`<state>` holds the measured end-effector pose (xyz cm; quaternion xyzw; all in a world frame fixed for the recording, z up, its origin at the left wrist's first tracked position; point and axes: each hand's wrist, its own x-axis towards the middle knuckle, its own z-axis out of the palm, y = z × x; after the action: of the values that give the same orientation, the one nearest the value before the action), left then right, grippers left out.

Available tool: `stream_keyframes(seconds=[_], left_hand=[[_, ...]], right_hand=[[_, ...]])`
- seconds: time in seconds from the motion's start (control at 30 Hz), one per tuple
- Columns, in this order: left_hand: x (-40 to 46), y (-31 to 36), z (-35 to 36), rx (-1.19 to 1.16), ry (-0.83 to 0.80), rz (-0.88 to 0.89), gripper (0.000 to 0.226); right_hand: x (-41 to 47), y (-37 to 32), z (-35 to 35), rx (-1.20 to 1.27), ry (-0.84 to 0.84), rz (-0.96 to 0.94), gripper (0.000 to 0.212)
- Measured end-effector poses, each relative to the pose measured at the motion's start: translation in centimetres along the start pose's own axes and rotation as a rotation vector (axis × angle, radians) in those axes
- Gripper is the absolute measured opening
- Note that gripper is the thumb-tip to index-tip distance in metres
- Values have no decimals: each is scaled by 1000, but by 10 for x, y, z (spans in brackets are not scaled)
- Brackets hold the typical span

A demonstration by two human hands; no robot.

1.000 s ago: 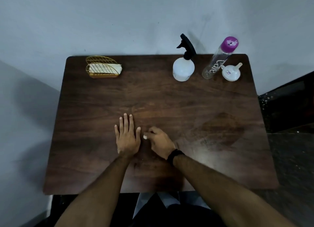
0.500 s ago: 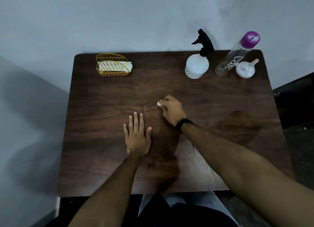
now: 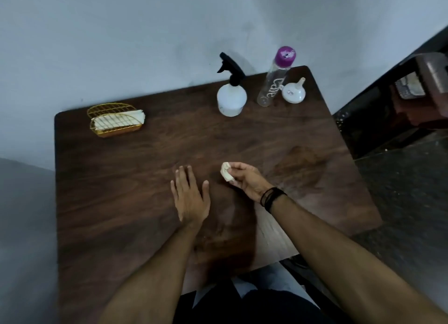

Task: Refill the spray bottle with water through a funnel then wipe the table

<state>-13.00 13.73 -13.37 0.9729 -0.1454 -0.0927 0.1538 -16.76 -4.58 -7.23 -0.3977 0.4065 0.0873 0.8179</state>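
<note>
- Head view: since half a second ago the right hand (image 3: 247,179) has drawn back from the middle of the bench (image 3: 126,178) toward the near edge and turned palm-up, lifting the crumpled white tissue (image 3: 227,171) off the wood; the left hand (image 3: 190,197) has stayed flat in about the same place.
- The right fingers (image 3: 238,165) are curled, pinching the tissue between thumb and fingertips; a dark band sits on that wrist.
- The left hand lies palm down, fingers straight and slightly spread, holding nothing, just beside the right hand.
- The spray bottle (image 3: 231,94), white with a black trigger head fitted, stands upright near the far edge, toward the far right corner.
- A clear water bottle (image 3: 275,81) with a purple cap stands just right of it, and the white funnel (image 3: 293,92) rests beside that bottle, spout pointing up and away.
- A gold wire holder (image 3: 114,119) with white napkins sits near the far left corner.
- A darker patch marks the wood toward the right edge.
</note>
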Motion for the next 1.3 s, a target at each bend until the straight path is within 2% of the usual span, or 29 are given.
stream_keyframes(seconds=[0.1, 0.23, 0.53, 0.67, 0.77, 0.87, 0.97, 1.03, 1.13, 1.2, 1.3], left_hand=[[-1, 41, 10, -27, -54, 152, 68], [-18, 85, 25, -43, -77, 154, 74], [-90, 176, 55, -4, -238, 453, 76], [-126, 218, 70, -24, -299, 596, 66], [-157, 253, 80, -35, -357, 658, 54], [-191, 279, 93, -32, -349, 846, 35], [-224, 287, 111, -30, -420, 1067, 23], [-242, 284, 131, 33, -556, 1148, 25], [-253, 279, 169, 147, -758, 1106, 32], [-252, 277, 203, 214, -857, 986, 40], [-240, 279, 252, 227, -917, 776, 49]], right_hand=[[-14, -5, -40, 95, 16, -1, 21], [-33, 0, -86, 166, 28, -54, 23], [-104, 16, -205, 404, 105, -163, 14], [-139, 26, -257, 395, 239, -221, 18], [-168, 44, -303, 532, 370, -322, 22], [-192, 67, -343, 692, 504, -392, 24], [-198, 100, -378, 775, 654, -365, 24], [-187, 129, -400, 729, 751, -269, 21], [-152, 167, -431, 586, 809, -88, 13], [-118, 195, -454, 477, 804, -5, 10], [-53, 249, -503, 211, 827, 103, 19]])
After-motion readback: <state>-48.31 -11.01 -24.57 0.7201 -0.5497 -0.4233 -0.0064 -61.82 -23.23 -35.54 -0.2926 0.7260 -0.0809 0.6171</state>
